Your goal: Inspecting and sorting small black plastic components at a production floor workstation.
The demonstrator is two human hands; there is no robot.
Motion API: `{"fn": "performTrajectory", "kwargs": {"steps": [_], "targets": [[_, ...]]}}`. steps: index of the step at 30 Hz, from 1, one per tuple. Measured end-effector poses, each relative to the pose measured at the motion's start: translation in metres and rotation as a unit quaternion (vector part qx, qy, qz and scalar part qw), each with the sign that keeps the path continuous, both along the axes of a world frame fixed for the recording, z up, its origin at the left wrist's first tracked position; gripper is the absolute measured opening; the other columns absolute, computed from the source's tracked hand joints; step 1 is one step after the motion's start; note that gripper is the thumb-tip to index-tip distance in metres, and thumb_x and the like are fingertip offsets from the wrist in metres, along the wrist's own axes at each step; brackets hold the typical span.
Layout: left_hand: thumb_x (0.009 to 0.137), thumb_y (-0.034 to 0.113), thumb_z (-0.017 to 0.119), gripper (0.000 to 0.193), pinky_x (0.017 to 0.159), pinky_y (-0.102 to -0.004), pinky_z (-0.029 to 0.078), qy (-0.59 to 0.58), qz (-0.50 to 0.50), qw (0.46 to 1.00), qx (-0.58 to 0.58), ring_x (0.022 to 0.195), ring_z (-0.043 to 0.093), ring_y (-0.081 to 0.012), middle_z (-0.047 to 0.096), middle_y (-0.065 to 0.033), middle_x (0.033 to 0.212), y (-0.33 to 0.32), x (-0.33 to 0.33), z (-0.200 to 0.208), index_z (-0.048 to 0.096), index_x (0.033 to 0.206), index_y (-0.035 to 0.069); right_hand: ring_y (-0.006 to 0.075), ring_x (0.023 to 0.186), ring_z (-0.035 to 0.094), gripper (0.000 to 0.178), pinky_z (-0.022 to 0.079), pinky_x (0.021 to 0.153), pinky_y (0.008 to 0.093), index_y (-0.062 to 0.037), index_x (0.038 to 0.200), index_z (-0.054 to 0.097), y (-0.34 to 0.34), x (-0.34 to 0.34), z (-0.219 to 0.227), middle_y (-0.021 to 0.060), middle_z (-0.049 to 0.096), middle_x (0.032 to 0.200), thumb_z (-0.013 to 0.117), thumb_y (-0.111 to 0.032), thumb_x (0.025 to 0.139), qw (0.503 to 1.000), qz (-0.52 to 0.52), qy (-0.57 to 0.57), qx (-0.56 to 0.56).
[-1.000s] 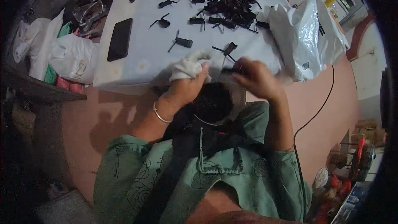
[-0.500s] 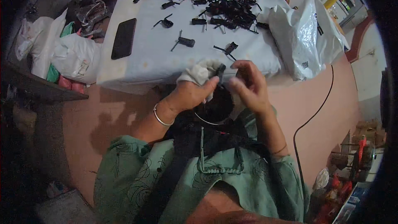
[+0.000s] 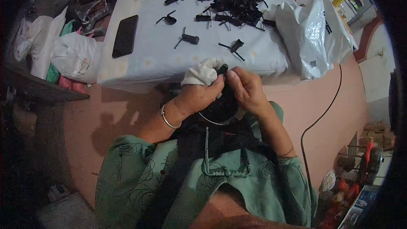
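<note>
Right hand [image 3: 248,91] has closed in since the last frame: spread and apart then, now at the black piece [image 3: 223,69]. So the work on it is two-handed for the moment. From my end, left hand [image 3: 198,97] pins the piece, thumb pressing it against a white cloth [image 3: 199,74]. Right grip: thumb and finger drawn together at the piece's right side; whether they pinch it, I can't tell.

Piece is small, dark, stubby, tilted, mostly hidden by fingers; held just off the near edge of the table [image 3: 157,55]. Dark bucket [image 3: 218,109] below. Beyond, a loose two-legged piece [image 3: 235,47], then the black heap [image 3: 237,4]. Phone [image 3: 125,37] left, white bag [image 3: 303,38] right.
</note>
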State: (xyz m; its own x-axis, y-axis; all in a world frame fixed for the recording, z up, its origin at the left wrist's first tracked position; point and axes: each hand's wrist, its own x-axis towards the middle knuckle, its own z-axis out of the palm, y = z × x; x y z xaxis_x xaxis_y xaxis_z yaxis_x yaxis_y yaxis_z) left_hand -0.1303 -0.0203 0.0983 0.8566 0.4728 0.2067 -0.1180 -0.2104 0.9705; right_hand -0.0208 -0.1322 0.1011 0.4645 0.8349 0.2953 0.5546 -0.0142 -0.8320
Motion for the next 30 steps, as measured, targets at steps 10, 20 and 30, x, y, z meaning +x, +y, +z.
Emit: {"fn": "performTrajectory", "kwargs": {"steps": [10, 20, 30], "targets": [[0.069, 0.008, 0.052, 0.013, 0.058, -0.0385, 0.045, -0.06, 0.077, 0.904, 0.416, 0.068, 0.056, -0.0343, 0.055, -0.0166, 0.076, 0.001, 0.011, -0.009, 0.054, 0.079, 0.0, 0.0071, 0.065, 0.044, 0.028, 0.04, 0.06, 0.0248, 0.0017, 0.081, 0.054, 0.013, -0.004, -0.039, 0.001, 0.055, 0.067, 0.044, -0.022, 0.09, 0.989, -0.007, 0.14, 0.038], [0.083, 0.008, 0.049, 0.016, 0.057, -0.029, 0.044, 0.003, -0.004, 0.991, -0.132, 0.062, 0.051, -0.0146, 0.053, -0.0024, 0.069, 0.013, 0.009, -0.013, 0.046, 0.097, 0.002, 0.0086, 0.072, 0.051, 0.015, 0.042, 0.065, 0.0232, 0.002, 0.089, 0.057, -0.005, 0.017, -0.027, 0.0027, 0.058, 0.075, 0.054, -0.011, 0.083, 0.993, 0.012, 0.116, 0.014], [0.081, 0.012, 0.05, 0.025, 0.061, -0.0319, 0.043, 0.05, -0.079, 0.996, 0.01, 0.065, 0.052, -0.0174, 0.054, -0.0088, 0.071, 0.006, 0.005, -0.011, 0.047, 0.102, -0.002, 0.005, 0.062, 0.045, 0.012, 0.039, 0.055, 0.0224, -0.0006, 0.077, 0.057, -0.003, 0.012, -0.011, -0.0016, 0.053, 0.066, 0.058, -0.012, 0.081, 0.992, 0.041, 0.119, 0.017]]}}
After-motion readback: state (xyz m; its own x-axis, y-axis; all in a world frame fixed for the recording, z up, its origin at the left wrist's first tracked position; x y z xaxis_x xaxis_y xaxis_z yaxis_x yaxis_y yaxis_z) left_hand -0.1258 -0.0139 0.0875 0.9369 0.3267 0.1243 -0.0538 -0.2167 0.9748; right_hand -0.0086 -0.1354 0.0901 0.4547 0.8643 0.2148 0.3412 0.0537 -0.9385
